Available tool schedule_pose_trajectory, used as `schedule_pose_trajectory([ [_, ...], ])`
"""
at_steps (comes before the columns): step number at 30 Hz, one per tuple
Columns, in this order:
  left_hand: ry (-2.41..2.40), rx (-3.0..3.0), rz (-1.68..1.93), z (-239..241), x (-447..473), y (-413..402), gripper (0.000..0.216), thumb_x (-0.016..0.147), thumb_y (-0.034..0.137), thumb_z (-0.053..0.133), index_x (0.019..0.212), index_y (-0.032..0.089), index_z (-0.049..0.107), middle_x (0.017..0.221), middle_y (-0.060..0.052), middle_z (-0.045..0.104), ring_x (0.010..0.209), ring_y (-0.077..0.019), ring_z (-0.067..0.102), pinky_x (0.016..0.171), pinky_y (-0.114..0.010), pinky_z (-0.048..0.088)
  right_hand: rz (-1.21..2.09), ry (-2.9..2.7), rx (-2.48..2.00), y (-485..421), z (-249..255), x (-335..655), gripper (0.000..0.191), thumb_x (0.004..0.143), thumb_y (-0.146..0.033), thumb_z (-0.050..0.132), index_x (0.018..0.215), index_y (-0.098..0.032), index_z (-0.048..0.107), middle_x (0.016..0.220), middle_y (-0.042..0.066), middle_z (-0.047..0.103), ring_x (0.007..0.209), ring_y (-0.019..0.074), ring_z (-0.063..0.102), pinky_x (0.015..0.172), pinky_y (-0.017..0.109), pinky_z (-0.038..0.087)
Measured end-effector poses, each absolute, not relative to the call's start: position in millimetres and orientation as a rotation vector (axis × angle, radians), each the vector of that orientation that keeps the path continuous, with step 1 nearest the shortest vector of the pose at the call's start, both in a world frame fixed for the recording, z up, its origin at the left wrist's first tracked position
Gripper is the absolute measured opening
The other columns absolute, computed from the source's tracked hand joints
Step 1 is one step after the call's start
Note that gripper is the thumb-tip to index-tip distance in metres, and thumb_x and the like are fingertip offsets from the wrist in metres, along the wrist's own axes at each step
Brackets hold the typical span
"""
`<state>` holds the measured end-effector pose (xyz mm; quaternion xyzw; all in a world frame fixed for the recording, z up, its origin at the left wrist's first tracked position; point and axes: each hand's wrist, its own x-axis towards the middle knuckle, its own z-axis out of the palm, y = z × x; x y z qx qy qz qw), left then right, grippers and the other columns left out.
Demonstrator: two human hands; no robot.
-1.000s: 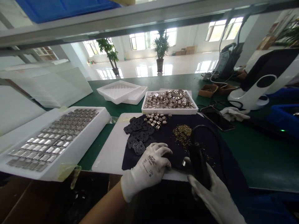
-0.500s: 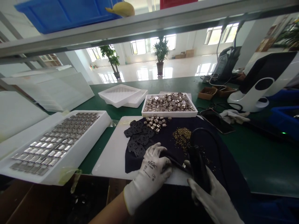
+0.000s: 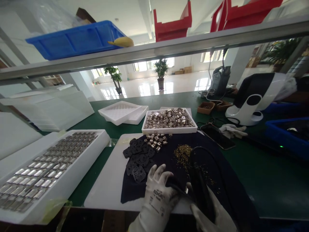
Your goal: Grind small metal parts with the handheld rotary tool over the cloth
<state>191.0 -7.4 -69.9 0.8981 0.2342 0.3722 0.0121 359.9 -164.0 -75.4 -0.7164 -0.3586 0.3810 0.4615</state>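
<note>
My left hand, in a white glove, presses down on the dark cloth and pinches a small dark part against it. My right hand, also gloved, grips a black corded hand tool whose tip meets the part under my left fingers. Just beyond my left hand lie several black perforated plates. A small heap of silver metal cylinders and a scatter of tiny brass bits sit on the cloth farther back.
A white tray full of silver cylinders stands behind the cloth. At the left a white tray holds rows of shiny parts. Empty white trays, a phone, a spare glove and a white device lie farther back.
The camera tilted upward, so the hands and cloth sit lower in view and the shelf bins appeared. My left hand shifted from resting flat to pinching a part against the tool tip.
</note>
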Motion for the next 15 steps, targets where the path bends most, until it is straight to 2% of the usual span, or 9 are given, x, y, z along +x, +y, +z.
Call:
schedule_pose_trajectory([
  [4,0.688,2.876,1.226,-77,196,-11,0.011,0.082,0.031,0.083,0.073,0.03,0.076,0.113,0.0,0.082,0.125,-0.0307,0.07,0.113,-0.051,0.053,0.839,-0.877,-1.801,-160,-67,352,0.08,0.092,-0.066,0.057,0.159,-0.024,0.045,0.151,0.007,0.063,0.143,0.0307,0.056,0.122,0.046,0.045],
  [6,0.718,2.882,1.249,-80,197,-14,0.009,0.084,0.019,0.075,0.087,0.027,0.077,0.117,-0.001,0.082,0.125,-0.0274,0.071,0.111,-0.045,0.056,0.767,-0.857,-1.844,-159,-56,343,0.078,0.093,-0.063,0.05,0.16,-0.023,0.044,0.153,0.008,0.061,0.142,0.0302,0.056,0.122,0.051,0.043],
  [8,0.792,2.862,1.258,-85,196,-16,0.025,0.083,0.011,0.068,0.103,0.023,0.076,0.123,-0.005,0.081,0.122,-0.0259,0.073,0.107,-0.042,0.06,0.757,-0.832,-1.845,-158,-49,336,0.081,0.092,-0.065,0.05,0.159,-0.021,0.044,0.153,0.011,0.06,0.141,0.0296,0.057,0.121,0.052,0.043],
  [10,0.823,2.844,1.232,-89,191,-15,0.028,0.082,0.009,0.069,0.105,0.024,0.075,0.121,-0.005,0.081,0.118,-0.027,0.075,0.106,-0.044,0.061,0.767,-0.827,-1.822,-158,-48,334,0.08,0.092,-0.065,0.052,0.159,-0.023,0.044,0.152,0.01,0.061,0.141,0.0273,0.057,0.12,0.05,0.045],
  [13,0.814,2.816,1.191,-91,181,-13,0.022,0.079,0.011,0.075,0.097,0.024,0.075,0.107,-0.005,0.081,0.114,-0.0324,0.077,0.105,-0.051,0.063,0.784,-0.823,-1.803,-161,-56,338,0.073,0.091,-0.062,0.055,0.157,-0.031,0.046,0.152,0.005,0.061,0.143,0.0264,0.055,0.123,0.052,0.042],
  [15,0.775,2.797,1.163,-85,175,-14,0.015,0.08,0.013,0.075,0.092,0.022,0.075,0.102,-0.006,0.08,0.114,-0.0345,0.076,0.106,-0.057,0.062,0.824,-0.839,-1.795,-162,-64,343,0.074,0.09,-0.064,0.058,0.157,-0.034,0.046,0.151,0.005,0.062,0.142,0.028,0.056,0.121,0.051,0.045],
])
